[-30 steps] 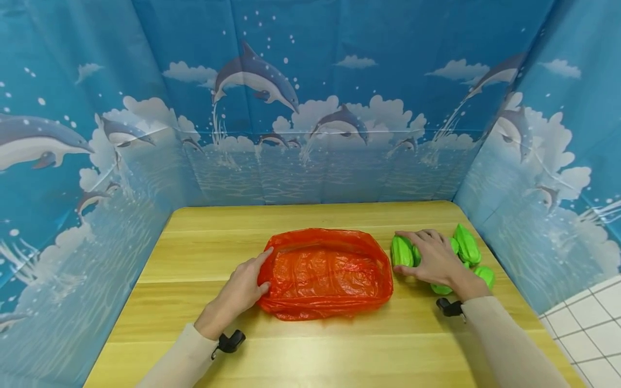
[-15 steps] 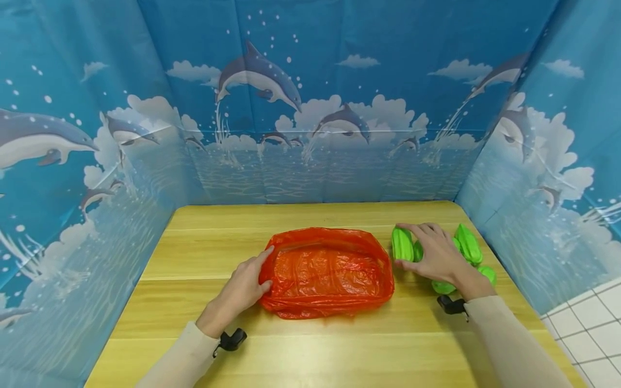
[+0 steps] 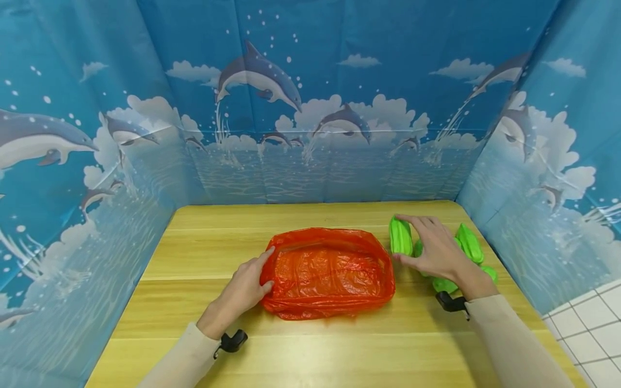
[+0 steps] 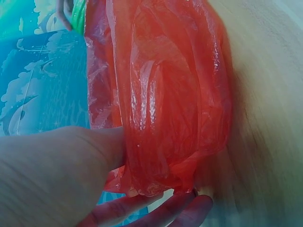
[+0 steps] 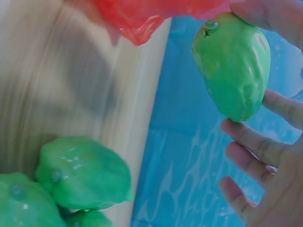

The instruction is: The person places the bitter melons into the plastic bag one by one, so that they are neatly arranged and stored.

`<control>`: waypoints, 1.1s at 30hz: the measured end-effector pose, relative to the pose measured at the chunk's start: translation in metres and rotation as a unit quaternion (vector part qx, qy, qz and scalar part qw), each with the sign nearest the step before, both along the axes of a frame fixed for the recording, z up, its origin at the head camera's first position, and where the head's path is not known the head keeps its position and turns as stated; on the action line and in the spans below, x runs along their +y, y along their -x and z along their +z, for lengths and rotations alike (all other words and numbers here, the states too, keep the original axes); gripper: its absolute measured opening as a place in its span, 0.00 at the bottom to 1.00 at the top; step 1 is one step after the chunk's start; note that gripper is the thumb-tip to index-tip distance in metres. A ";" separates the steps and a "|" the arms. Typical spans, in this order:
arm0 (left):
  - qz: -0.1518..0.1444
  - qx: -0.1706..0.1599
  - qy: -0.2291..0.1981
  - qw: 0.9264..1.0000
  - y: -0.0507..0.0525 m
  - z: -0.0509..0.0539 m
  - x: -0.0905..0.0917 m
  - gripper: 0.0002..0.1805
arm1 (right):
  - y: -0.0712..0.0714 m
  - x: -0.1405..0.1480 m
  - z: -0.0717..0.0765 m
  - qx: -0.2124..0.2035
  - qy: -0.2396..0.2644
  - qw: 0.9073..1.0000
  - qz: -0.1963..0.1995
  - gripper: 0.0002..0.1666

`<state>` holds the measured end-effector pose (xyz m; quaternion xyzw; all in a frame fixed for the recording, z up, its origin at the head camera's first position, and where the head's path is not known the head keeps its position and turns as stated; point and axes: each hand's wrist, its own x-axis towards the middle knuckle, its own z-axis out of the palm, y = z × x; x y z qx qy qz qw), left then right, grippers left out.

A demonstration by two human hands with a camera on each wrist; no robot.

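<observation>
Head view: one green fruit (image 3: 400,237) is held by the right hand (image 3: 439,250) just beside the right end of a red bag (image 3: 330,303), which is spread open on the wooden surface (image 3: 310,353). The work is judged to be near its start: the bag is opened and one fruit is gripped, but no fruit can be made out inside the bag. The other green fruits (image 3: 469,243) are left clustered to the right of the held one; because some are partly covered by the right hand, an exact count cannot be given.

Both arms are stretched forward. By the right hand the fruit is pinched lengthwise, with the thumb set at the stem end and fingertips at the tapered end; it appears to be raised off the surface. By the left hand (image 3: 242,285) the bag's left end is held, apparently pinched between thumb and fingers, though the thumb tip is hidden by the film.
</observation>
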<state>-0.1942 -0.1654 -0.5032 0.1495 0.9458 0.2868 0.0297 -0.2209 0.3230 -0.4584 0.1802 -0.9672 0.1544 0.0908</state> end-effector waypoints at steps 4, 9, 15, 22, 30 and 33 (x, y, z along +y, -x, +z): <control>0.000 0.000 -0.002 1.000 -0.001 0.000 -0.001 0.49 | -0.001 -0.006 0.007 0.004 0.005 1.000 0.008 0.57; -0.001 0.001 -0.002 1.000 0.000 0.001 0.000 0.49 | -0.001 -0.014 0.014 0.001 0.013 1.000 0.013 0.57; -0.001 -0.001 0.002 1.000 0.000 0.002 0.002 0.49 | -0.001 -0.025 0.022 -0.006 0.036 0.999 0.031 0.58; 0.003 -0.003 0.000 1.000 -0.001 0.003 0.002 0.49 | 0.001 -0.041 0.024 -0.028 0.076 0.995 0.065 0.59; 0.003 -0.001 -0.004 1.000 0.001 0.002 0.003 0.49 | 0.003 -0.056 0.022 -0.070 0.105 0.988 0.085 0.59; 0.005 -0.001 -0.004 1.000 0.002 0.002 0.004 0.48 | 0.004 -0.061 0.022 -0.076 0.111 0.986 0.095 0.58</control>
